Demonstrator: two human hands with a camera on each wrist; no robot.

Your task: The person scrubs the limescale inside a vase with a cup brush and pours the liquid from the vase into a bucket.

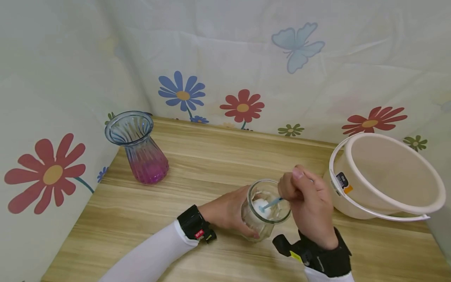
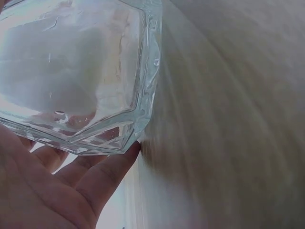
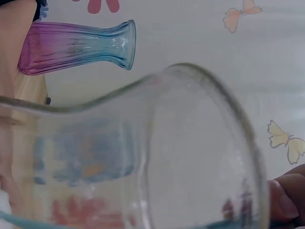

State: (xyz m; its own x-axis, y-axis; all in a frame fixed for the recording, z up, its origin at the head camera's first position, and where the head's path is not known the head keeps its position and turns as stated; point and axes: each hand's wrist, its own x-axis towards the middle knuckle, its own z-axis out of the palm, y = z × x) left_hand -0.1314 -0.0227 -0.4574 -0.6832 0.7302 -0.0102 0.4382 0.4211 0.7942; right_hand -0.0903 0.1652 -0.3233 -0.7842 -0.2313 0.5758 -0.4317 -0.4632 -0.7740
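A clear faceted glass vase [image 1: 260, 232] stands upright near the front of the table, its mouth facing up. My left hand [image 1: 227, 211] grips it low on its left side, the thumb across the front. The left wrist view shows the vase's thick angular base [image 2: 76, 67] with fingers [image 2: 107, 174] along it. Down in the vase is the white head of a cleaning brush [image 1: 261, 208]. Above the rim, my right hand [image 1: 311, 201] holds the brush's blue handle in curled fingers. In the right wrist view the glass wall [image 3: 195, 143] fills the foreground.
A ribbed vase [image 1: 146, 156], blue at the top and pink below, stands at the back left. On the right is a beige bucket [image 1: 338, 199] with a white handle. A flower-printed curtain [image 1: 218, 58] borders the wooden table [image 1: 197, 156].
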